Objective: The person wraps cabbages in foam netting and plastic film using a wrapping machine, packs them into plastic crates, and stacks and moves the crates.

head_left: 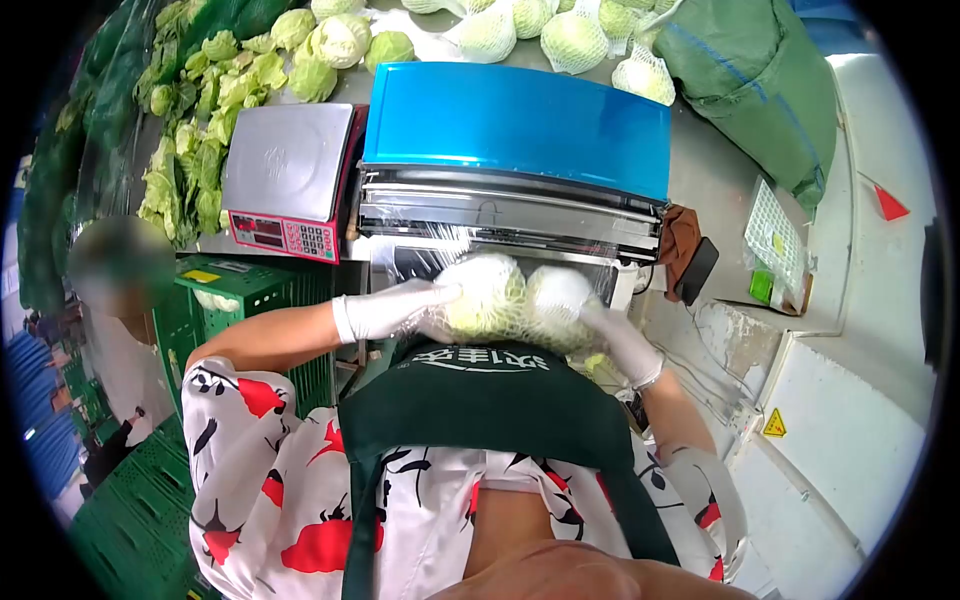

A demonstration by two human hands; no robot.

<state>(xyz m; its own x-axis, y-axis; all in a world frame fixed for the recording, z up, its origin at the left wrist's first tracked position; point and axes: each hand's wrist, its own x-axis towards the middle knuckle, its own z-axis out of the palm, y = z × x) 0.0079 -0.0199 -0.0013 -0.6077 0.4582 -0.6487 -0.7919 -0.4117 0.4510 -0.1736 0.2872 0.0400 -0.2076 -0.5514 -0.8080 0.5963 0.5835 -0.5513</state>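
Observation:
In a white glove, my left hand (405, 308) is closed on the side of a cabbage in a white foam net (485, 295). My right hand (622, 342), gloved too, grips a second netted cabbage (558, 305), which is partly blurred. The two cabbages touch side by side in front of my dark green apron (480, 400). Just beyond them is the wrapping machine (515, 130) with its blue cover, clear film visible along its front edge.
A red digital scale (285, 170) stands left of the machine. Loose cabbages and leaves (235, 95) lie behind it, with several netted cabbages (575, 40) farther right. Green crates (250, 300) are stacked at left. A phone (697, 270) and a green sack (750, 80) are on the right.

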